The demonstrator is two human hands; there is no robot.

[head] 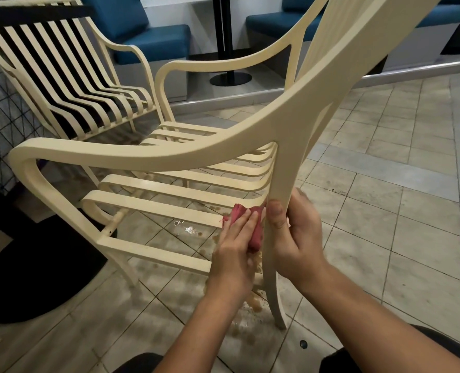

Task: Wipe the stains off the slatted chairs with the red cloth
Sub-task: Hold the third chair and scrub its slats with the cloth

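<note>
- Pale floor tiles (pixel 385 211) all round, hard and flat, dotted with brown wet spots (pixel 253 302) right under the work.
- Blue padded seats (pixel 153 41) far behind, and a round black table foot (pixel 35 278) off to the left.
- Two cream chairs, both made of long thin slats with gaps between: far chair (pixel 70 76) by the wall, near chair (pixel 169 154) right up close.
- Smooth, hard and a bit shiny, with arms bent like bows.
- Step in hand, by the look of it: rubbing the near chair low down, at the join of seat slats and back post (pixel 280 170).
- Red cloth (pixel 255 232) soft and scrunched up, squashed against the inner side of that post.
- Left hand (pixel 234 246) laid on the cloth, fingers nearly straight, pushing it on.
- Right hand (pixel 299 238) wrapped tight round the post from the other side, thumb in front, keeping the chair steady.
- Next, most likely: slide the cloth up and down the post, push hard, then poke it into the gaps.
- Thin gaps, so fold the cloth small to fit.
- Far chair most likely left for later; no marks on it clear enough to see.
</note>
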